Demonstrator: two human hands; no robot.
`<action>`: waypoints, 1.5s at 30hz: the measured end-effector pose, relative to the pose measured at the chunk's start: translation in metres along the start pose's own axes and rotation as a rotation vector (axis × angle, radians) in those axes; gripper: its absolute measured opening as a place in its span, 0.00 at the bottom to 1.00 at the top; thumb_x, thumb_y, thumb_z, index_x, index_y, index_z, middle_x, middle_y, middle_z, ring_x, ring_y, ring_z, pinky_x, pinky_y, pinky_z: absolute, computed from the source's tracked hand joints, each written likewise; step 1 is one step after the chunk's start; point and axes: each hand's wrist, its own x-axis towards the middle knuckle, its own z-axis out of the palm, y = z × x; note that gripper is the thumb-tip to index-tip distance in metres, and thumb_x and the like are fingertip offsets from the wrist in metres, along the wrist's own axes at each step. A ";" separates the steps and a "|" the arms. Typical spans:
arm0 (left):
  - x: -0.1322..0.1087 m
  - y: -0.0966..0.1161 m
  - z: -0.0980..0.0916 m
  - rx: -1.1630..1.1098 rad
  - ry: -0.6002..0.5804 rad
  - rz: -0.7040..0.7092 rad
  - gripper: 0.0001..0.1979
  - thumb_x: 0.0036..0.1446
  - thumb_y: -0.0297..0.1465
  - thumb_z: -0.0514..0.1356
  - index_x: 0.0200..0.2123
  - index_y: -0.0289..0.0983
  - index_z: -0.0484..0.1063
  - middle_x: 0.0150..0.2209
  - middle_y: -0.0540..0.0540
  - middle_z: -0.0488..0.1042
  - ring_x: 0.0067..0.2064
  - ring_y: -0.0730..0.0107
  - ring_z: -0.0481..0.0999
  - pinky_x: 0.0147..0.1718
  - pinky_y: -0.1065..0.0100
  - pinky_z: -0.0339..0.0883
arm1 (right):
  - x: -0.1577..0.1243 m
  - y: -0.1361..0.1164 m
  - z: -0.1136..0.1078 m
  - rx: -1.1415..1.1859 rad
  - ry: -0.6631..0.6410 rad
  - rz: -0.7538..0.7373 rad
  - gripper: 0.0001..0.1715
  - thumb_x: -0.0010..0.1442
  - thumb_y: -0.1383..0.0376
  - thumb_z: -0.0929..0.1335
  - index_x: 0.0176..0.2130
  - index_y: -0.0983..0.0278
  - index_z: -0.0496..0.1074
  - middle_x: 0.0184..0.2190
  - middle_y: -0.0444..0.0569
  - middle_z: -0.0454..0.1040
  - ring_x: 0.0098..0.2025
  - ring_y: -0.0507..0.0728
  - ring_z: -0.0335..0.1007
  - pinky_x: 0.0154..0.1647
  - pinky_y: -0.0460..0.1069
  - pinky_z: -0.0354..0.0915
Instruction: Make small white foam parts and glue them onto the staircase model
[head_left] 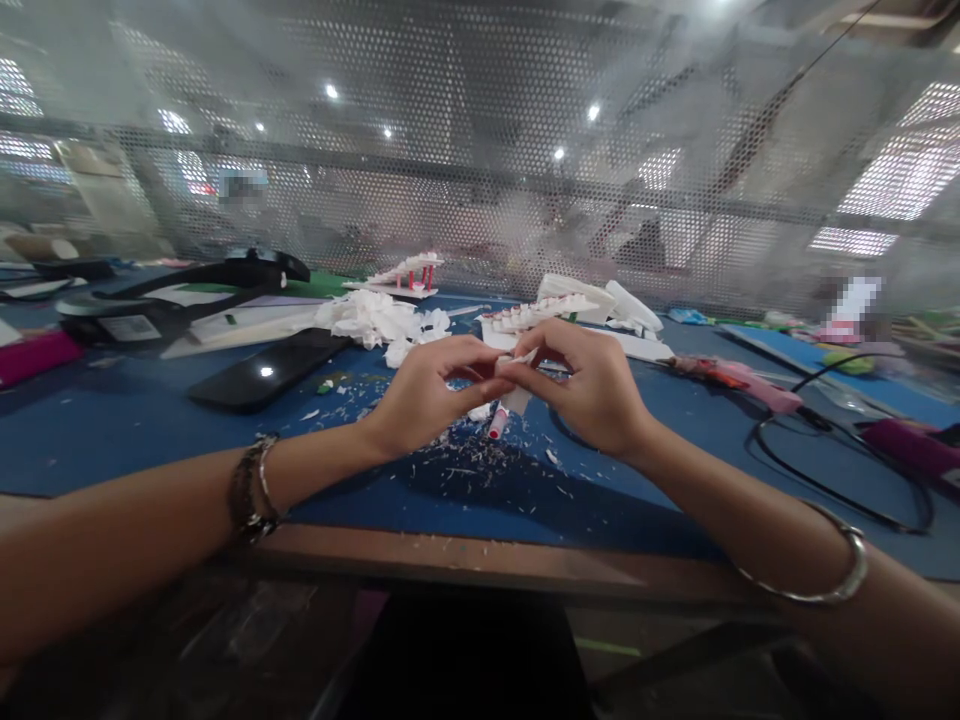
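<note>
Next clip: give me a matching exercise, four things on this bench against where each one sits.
Things:
1. small white piece
2. glossy black slab
3. black cable
4. heap of white scraps

Places:
A. looped on the blue mat, off to the right
B. pinched between the left hand and the right hand
C. lying flat on the mat, left of the hands
D. piled farther back, behind the left hand

Pairs: 1-B, 2-C, 3-A, 4-D
</note>
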 end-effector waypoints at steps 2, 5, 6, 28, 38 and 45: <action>0.000 0.000 -0.001 0.079 0.020 0.049 0.05 0.52 0.30 0.57 0.31 0.34 0.71 0.29 0.47 0.70 0.32 0.75 0.69 0.31 0.74 0.65 | 0.000 0.001 0.000 0.090 -0.012 0.042 0.08 0.52 0.62 0.67 0.27 0.65 0.66 0.23 0.42 0.69 0.25 0.47 0.63 0.27 0.44 0.59; 0.002 0.001 -0.004 0.221 0.001 0.144 0.06 0.53 0.28 0.55 0.32 0.35 0.72 0.31 0.47 0.71 0.33 0.74 0.69 0.34 0.73 0.64 | 0.001 0.003 -0.002 0.221 -0.047 0.086 0.08 0.52 0.62 0.66 0.27 0.65 0.67 0.23 0.42 0.69 0.25 0.46 0.62 0.25 0.43 0.59; 0.003 0.002 -0.005 0.257 -0.010 0.166 0.06 0.54 0.28 0.55 0.32 0.35 0.72 0.31 0.46 0.71 0.33 0.74 0.69 0.34 0.72 0.63 | 0.001 0.003 -0.003 0.256 -0.054 0.094 0.08 0.52 0.62 0.66 0.27 0.65 0.66 0.23 0.42 0.69 0.24 0.46 0.62 0.25 0.43 0.59; 0.006 -0.002 0.001 -0.056 0.008 -0.300 0.09 0.52 0.29 0.54 0.29 0.35 0.74 0.23 0.49 0.74 0.25 0.74 0.71 0.23 0.74 0.66 | -0.004 0.008 0.012 0.157 0.075 0.138 0.05 0.51 0.67 0.64 0.25 0.64 0.62 0.22 0.40 0.65 0.25 0.47 0.62 0.27 0.44 0.63; 0.007 -0.012 0.002 -0.494 -0.152 -0.531 0.16 0.58 0.37 0.47 0.30 0.34 0.70 0.30 0.41 0.75 0.29 0.68 0.76 0.25 0.69 0.70 | -0.003 0.010 0.004 0.046 0.156 0.005 0.03 0.53 0.71 0.63 0.28 0.64 0.63 0.25 0.42 0.67 0.27 0.47 0.63 0.29 0.44 0.64; 0.008 -0.007 0.001 -0.430 -0.124 -0.470 0.12 0.56 0.30 0.49 0.30 0.37 0.72 0.28 0.47 0.74 0.28 0.76 0.72 0.27 0.74 0.67 | -0.003 0.011 0.002 -0.024 0.131 -0.050 0.04 0.53 0.71 0.63 0.28 0.64 0.63 0.25 0.43 0.67 0.27 0.47 0.64 0.29 0.44 0.64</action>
